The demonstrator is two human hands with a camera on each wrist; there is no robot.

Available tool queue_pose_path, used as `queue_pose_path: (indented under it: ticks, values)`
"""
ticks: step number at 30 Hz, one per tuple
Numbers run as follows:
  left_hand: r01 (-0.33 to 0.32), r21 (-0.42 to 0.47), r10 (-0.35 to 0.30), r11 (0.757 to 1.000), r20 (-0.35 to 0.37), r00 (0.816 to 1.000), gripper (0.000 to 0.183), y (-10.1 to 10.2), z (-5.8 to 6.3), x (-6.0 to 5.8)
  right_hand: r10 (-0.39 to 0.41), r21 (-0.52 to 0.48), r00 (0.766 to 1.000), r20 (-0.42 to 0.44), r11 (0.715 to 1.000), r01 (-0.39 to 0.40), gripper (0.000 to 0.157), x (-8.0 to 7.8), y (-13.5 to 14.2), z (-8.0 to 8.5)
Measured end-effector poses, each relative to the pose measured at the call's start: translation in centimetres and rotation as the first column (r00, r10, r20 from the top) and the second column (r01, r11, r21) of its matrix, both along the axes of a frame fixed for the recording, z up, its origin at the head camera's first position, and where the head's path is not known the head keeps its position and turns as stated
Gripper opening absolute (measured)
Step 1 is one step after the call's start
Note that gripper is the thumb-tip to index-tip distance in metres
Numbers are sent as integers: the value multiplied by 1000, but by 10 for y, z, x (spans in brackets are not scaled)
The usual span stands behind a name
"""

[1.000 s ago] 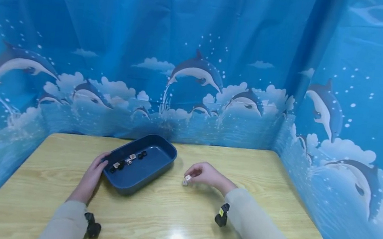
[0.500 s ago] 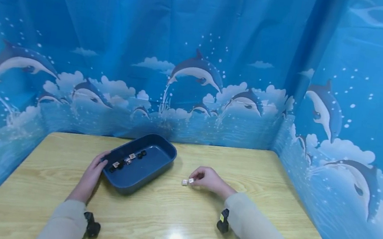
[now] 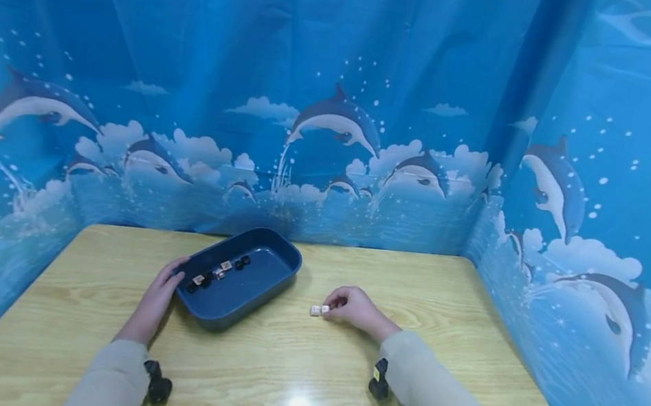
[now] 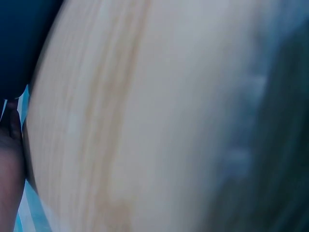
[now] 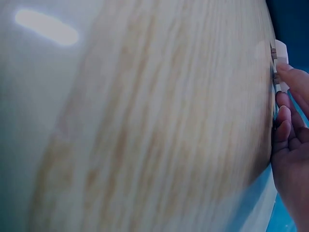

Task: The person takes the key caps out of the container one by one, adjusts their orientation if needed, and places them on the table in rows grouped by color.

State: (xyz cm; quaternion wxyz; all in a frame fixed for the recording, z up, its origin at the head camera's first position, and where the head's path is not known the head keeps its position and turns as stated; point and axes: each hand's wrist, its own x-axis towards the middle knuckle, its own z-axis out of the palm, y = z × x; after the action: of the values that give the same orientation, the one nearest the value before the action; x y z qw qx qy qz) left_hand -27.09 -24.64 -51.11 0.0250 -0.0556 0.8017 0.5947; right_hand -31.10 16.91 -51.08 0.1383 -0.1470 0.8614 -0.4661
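My right hand [image 3: 353,305] pinches a small white cube [image 3: 326,309] with dark marks between thumb and fingertips, low over the table right of the tray. A second white cube [image 3: 315,310] lies on the table, right beside the pinched one. In the right wrist view the fingers and both cubes show only at the right edge. My left hand [image 3: 161,287] holds the near left corner of a dark blue tray [image 3: 252,300], thumb at the rim. Inside the tray, along its left side, lie white cubes [image 3: 226,265] and several small black pieces [image 3: 238,265].
The pale wooden table [image 3: 249,386] bears the tray towards its back edge. A blue curtain [image 3: 229,44] printed with dolphins stands behind the table and along its right side. Black wrist cameras [image 3: 158,384] are strapped to both sleeves.
The right hand has come down and slightly right with its cube, which was above the other cube and is now beside it. The left hand and the tray have stayed put.
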Motion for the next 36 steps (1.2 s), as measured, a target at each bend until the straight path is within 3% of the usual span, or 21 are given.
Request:
queue_pose_path:
  ticks: [12,30,36]
  values:
    - [-13,-3,13,1000,15,1000,59,1,2,0,13,53,1000,1,999,-13,15,-1,-1,0]
    - [-9,5,9,1000,7,1000,59,0,3,0,27,32,1000,3,999,-27,17,-4,1,-1]
    - [-13,10,12,1000,18,1000,59,1,4,2,44,31,999,-33,999,-43,24,-6,4,11]
